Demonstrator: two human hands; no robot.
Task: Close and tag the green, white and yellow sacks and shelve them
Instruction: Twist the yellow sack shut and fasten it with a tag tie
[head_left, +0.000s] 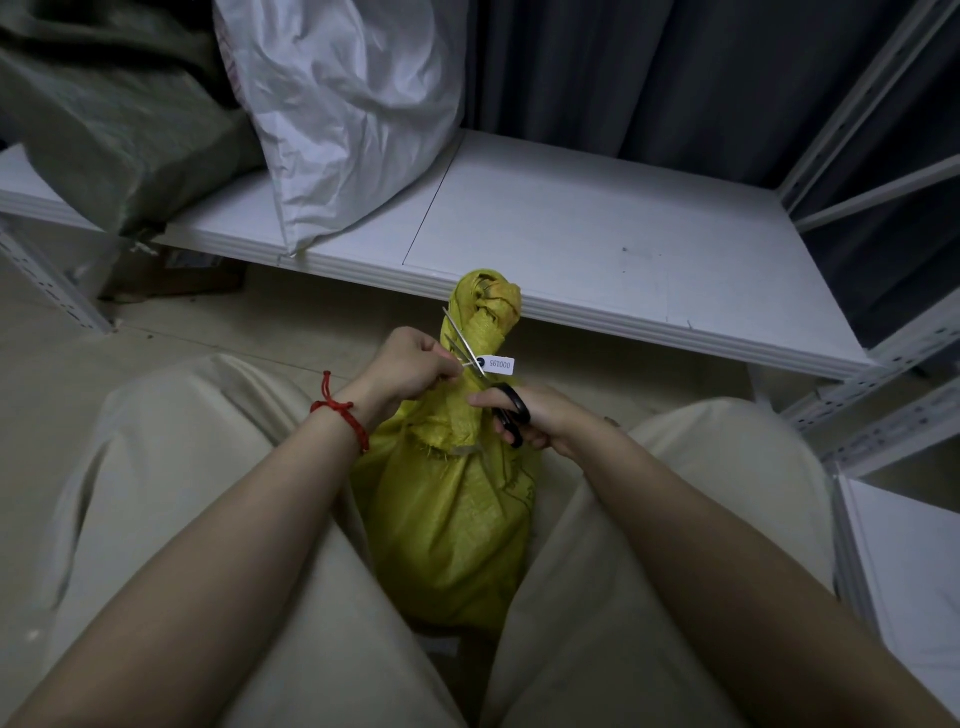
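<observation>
Green sack (104, 130) cut off by the upper left edge, top of white sack (343, 114) out of frame, base of yellow sack (452, 519) hidden between the legs (208, 519), scissors (511, 410) handles partly covered by right hand (535, 415)

1. A low white shelf (571, 234) holds a green sack (104, 130) at its left end, with a white sack (343, 104) just beside it.
2. A yellow sack (452, 519) stands upright on the pale floor (208, 322).
</observation>
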